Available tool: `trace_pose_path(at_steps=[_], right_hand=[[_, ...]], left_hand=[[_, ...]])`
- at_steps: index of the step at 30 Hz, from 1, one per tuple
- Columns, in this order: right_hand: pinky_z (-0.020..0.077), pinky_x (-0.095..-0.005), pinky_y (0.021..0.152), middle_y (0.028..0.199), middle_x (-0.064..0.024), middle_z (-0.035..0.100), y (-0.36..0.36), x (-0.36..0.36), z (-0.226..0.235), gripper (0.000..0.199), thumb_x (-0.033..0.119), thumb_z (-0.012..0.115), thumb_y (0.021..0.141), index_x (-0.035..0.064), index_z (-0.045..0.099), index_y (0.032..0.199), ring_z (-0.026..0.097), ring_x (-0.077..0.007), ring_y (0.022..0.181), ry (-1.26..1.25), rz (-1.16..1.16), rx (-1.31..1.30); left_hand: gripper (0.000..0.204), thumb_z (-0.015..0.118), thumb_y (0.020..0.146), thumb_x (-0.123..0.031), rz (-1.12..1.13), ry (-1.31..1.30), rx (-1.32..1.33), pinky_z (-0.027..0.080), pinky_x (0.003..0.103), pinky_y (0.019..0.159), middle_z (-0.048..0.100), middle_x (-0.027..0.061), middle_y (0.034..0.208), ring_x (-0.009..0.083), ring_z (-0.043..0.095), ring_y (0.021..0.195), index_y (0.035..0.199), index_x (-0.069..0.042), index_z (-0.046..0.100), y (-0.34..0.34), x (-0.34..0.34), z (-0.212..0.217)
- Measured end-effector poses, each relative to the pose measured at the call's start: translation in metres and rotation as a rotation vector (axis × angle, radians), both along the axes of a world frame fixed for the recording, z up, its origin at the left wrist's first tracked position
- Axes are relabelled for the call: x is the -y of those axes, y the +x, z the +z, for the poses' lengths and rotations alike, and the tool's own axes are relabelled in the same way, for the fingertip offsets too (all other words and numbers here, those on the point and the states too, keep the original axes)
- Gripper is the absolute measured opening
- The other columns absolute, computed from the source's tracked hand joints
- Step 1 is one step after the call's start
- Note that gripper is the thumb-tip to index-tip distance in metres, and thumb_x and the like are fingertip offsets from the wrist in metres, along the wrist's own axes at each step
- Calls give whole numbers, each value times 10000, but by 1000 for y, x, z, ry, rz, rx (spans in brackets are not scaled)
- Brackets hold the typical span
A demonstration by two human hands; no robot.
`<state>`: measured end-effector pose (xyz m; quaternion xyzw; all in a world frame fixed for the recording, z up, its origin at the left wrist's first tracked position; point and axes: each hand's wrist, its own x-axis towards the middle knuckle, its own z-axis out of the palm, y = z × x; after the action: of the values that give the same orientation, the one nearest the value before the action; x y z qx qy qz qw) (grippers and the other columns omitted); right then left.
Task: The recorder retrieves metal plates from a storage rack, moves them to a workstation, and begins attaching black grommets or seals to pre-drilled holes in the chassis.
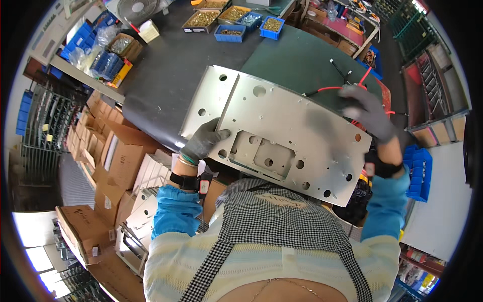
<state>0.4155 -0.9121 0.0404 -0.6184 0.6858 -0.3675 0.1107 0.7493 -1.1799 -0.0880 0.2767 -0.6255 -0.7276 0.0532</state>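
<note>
A large silvery sheet-metal panel [287,118] with round holes, small studs and a rectangular cutout lies tilted across the table's near edge in front of me. My left hand [198,142], in a grey glove, grips its near left edge, with the thumb on top beside the cutout. Over the panel's far right corner is my right hand [370,110], also gloved. Motion smears its fingers, so whether they hold anything is unclear. Red cables [329,88] with dark ends lie on the table beside that hand.
Trays of small brass-coloured fasteners [201,19] and blue bins [272,27] stand along the dark table's [166,65] far side. A fan [136,9] is at the far left. Cardboard boxes [123,158] crowd my left; a blue bin stack [418,173] stands to my right.
</note>
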Motion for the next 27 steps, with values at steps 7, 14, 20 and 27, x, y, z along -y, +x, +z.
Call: trace_pose_path(at_steps=[7, 14, 20, 27], right_hand=[[493, -375, 725, 915, -116, 630, 63, 173, -78, 245, 166, 604, 806, 97, 618, 1041, 611, -324, 829, -4, 46, -245], [485, -396, 712, 856, -74, 586, 69, 175, -82, 147, 232, 633, 778, 103, 647, 847, 584, -275, 836, 132, -81, -569], [482, -407, 666, 837, -69, 581, 77, 170, -86, 146, 239, 583, 781, 101, 622, 753, 583, -268, 811, 43, -113, -587], [485, -409, 664, 864, -99, 583, 53, 175, -90, 171, 254, 623, 765, 95, 599, 824, 591, -293, 784, 88, 115, -485]], left_hand=[[396, 575, 877, -215, 27, -115, 29, 475, 272, 764, 626, 92, 943, 133, 582, 836, 1157, 64, 554, -9, -13, 14], [380, 559, 875, -192, 97, -251, 16, 474, 313, 812, 654, 155, 967, 198, 612, 867, 1186, 27, 563, 2, -18, 6], [380, 566, 876, -193, 105, -281, 56, 474, 315, 818, 660, 159, 961, 204, 618, 866, 1192, 18, 566, -3, -20, 3], [380, 562, 875, -185, 92, -250, 160, 476, 316, 812, 663, 160, 961, 199, 620, 857, 1197, 16, 565, -8, -19, 12]])
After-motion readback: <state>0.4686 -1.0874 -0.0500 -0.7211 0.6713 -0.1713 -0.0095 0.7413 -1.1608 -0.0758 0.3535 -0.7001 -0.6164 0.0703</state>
